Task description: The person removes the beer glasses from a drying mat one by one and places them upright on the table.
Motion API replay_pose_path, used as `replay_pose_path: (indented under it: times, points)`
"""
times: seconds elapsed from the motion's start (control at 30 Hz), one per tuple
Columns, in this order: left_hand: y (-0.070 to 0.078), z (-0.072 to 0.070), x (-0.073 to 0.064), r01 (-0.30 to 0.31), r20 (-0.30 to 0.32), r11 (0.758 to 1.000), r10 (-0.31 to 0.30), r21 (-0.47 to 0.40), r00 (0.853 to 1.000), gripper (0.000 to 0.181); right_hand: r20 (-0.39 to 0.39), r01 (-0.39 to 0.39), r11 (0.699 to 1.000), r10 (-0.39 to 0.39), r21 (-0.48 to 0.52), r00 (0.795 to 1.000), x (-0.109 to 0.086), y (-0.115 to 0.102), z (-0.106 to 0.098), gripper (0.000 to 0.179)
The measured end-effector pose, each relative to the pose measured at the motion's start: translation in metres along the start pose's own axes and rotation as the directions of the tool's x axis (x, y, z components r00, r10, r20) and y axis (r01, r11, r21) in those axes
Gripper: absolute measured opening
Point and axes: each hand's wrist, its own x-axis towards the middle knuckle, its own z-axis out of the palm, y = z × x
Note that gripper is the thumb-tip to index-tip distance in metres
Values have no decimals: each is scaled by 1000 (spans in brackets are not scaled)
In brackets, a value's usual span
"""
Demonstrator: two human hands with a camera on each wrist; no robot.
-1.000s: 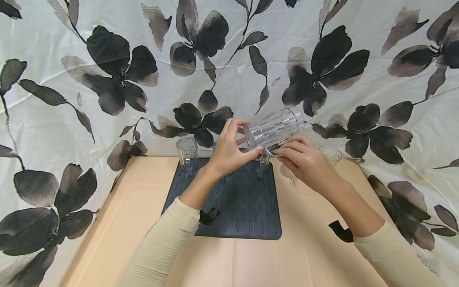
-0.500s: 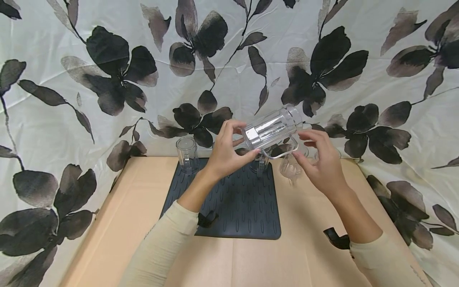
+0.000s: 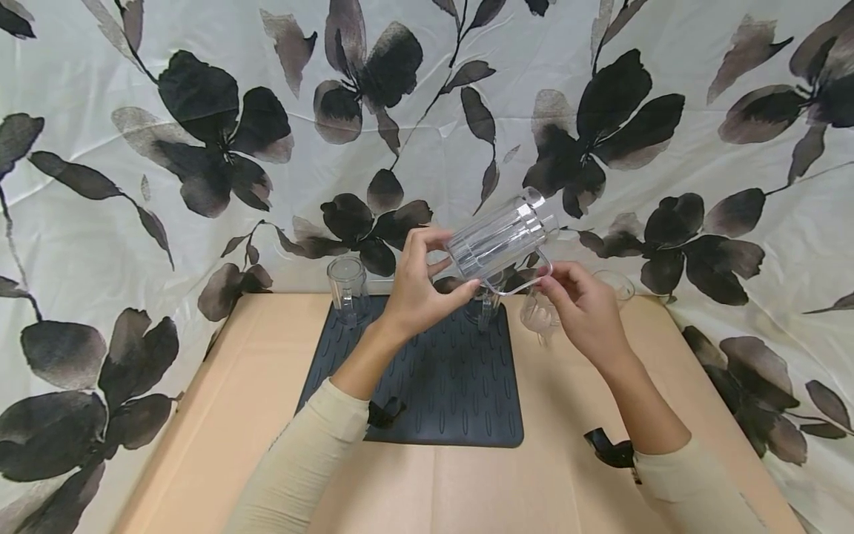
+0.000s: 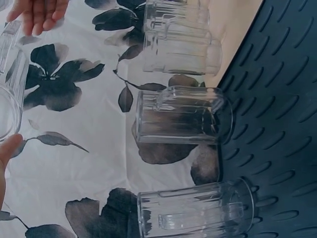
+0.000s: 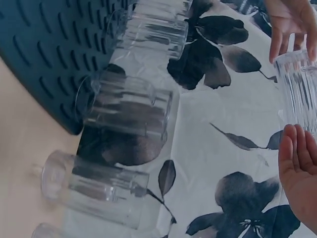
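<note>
A clear glass mug point(image 3: 500, 237) is held tilted in the air above the back of the dark mat point(image 3: 460, 393). My left hand point(image 3: 423, 289) grips its lower left end, thumb below and fingers above. My right hand point(image 3: 587, 311) pinches the mug's handle between thumb and fingers on the underside. In the left wrist view, part of the held mug point(image 4: 12, 94) shows at the left edge, between both hands. The right wrist view has the mug point(image 5: 299, 89) at its right edge, between the left hand point(image 5: 292, 22) and the right hand point(image 5: 302, 183).
Glass mugs stand along the mat's back edge, one at left point(image 3: 347, 289) and one at right point(image 3: 483, 308). More clear glasses point(image 3: 540, 311) stand on the tan table point(image 3: 567, 445), right of the mat. A floral cloth point(image 3: 467, 126) hangs behind.
My right hand left the mug's handle, opened to its right, then came back and took the handle again, farther right. The left hand keeps its grip while the mug tilts up slightly.
</note>
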Motion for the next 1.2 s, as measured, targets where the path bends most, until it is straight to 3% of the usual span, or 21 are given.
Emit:
replay_pose_path:
  times: [0.2,0.47,0.7,0.83,1.0,1.2]
  points:
    - [-2,0,-4,28,12,1000,-28,9,1000,76,-3,-24,992,24,123,1000,0,-4,7,23]
    - [-5,4,-7,60,54,993,-65,97,996,78,34,-27,962,18,273,999,0,-5,9,22]
    - [-3,3,-4,58,63,993,-65,106,996,80,7,24,903,-30,429,1000,2,-8,10,15]
    - [-2,2,-3,76,77,991,-85,110,993,83,-3,47,880,-51,473,999,4,-11,10,13]
    - [-1,2,-1,96,109,991,-106,95,988,88,14,72,875,-90,478,996,5,-16,8,14]
    - [2,2,2,61,138,988,-80,140,987,86,1,114,871,-131,478,991,4,-19,7,11]
